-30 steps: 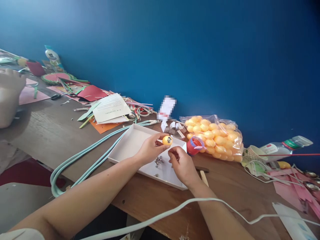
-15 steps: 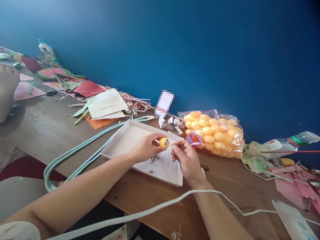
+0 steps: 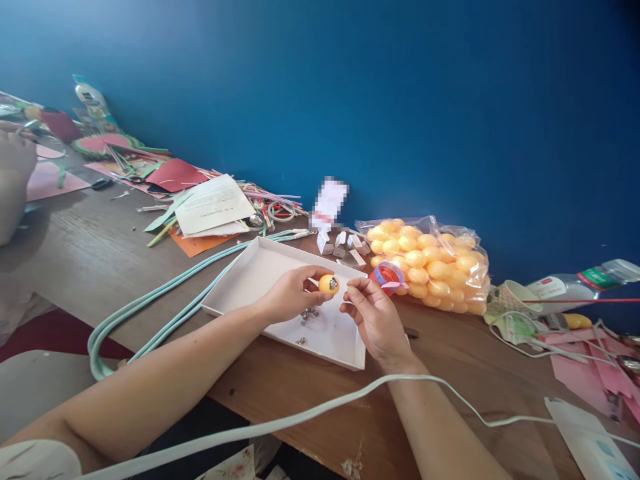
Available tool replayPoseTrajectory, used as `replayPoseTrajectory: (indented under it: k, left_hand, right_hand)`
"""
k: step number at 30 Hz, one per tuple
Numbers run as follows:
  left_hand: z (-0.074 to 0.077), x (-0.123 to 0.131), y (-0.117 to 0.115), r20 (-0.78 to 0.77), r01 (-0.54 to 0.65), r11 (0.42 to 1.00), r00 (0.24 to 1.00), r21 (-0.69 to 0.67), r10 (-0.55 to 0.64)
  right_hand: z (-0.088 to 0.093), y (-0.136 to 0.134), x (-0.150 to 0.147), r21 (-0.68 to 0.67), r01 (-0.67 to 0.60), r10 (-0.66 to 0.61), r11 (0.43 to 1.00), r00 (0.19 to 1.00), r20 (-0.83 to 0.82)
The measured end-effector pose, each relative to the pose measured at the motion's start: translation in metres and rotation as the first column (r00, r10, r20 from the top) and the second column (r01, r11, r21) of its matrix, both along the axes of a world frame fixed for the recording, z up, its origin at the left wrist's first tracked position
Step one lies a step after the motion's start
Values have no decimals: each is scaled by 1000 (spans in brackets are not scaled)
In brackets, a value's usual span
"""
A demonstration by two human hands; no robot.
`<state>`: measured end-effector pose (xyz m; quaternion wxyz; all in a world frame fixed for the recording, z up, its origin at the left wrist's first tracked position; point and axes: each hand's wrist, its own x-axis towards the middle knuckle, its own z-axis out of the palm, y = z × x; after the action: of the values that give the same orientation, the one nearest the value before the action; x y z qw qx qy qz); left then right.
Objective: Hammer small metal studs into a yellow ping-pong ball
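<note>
A blue wall [image 3: 410, 100] is fronted by a brown desk [image 3: 475, 360]; on the desk a shallow white tray [image 3: 270, 260] is laid, flanked on its left by looped teal cords [image 3: 95, 347]; beyond its far right corner a clear bag of yellow balls [image 3: 435, 267] is set near the wall, with a red cylindrical item [image 3: 386, 277] just in front; over the tray 1 yellow ball [image 3: 327, 285] is clamped between the thumb and fingers of the left hand [image 3: 290, 293], its silver-coloured patch turned toward the right hand [image 3: 375, 323]; there, thumb and forefinger are pressed together just beside the ball; whether anything is pinched between them cannot be told; small silver pieces [image 3: 309, 313] are gathered in 2 groups on the tray's floor.
</note>
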<state>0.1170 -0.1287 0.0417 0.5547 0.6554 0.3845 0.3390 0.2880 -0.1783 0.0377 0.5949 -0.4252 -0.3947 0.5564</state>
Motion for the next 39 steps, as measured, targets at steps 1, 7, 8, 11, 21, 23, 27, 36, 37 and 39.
replayPoseTrajectory:
  k: [1, 7, 8, 11, 21, 23, 27, 36, 37, 39]
  left_hand:
    - [0, 0, 0, 6, 2, 1000, 1000, -3, -2]
    - [-1, 0, 1, 41, 29, 999, 999, -30, -28]
    - [-2, 1, 2, 47, 31, 999, 998, -30, -29]
    - [-3, 1, 2, 48, 27, 999, 999, -27, -26]
    - [-1, 1, 1, 15, 28, 999, 999, 40, -28]
    - [0, 1, 1, 11, 25, 998, 1000, 55, -25]
    - [-1, 1, 0, 2, 9, 998, 1000, 64, -9]
    - [-3, 0, 1, -4, 17, 996, 1000, 89, -17]
    - [-4, 0, 1, -2, 22, 996, 1000, 92, -21]
    - [-4, 0, 1, 1, 25, 994, 1000, 102, -26]
  right_hand:
    - [0, 0, 0, -1, -6, 6, 1000, 1000, 3]
    - [1, -1, 0, -34, -67, 68, 997, 997, 35]
    - [1, -1, 0, -40, -72, 73, 997, 997, 39]
    - [0, 0, 1, -58, -85, 88, 995, 995, 44]
    - [4, 0, 1, -105, -103, 103, 989, 995, 0]
    - [5, 0, 1, -112, -103, 102, 988, 995, -15]
    - [4, 0, 2, -120, -102, 99, 987, 994, -36]
    - [4, 0, 2, -147, -103, 98, 984, 994, -43]
    - [5, 0, 2, -149, -101, 96, 984, 995, -41]
    - [5, 0, 2, -153, -96, 91, 984, 995, -39]
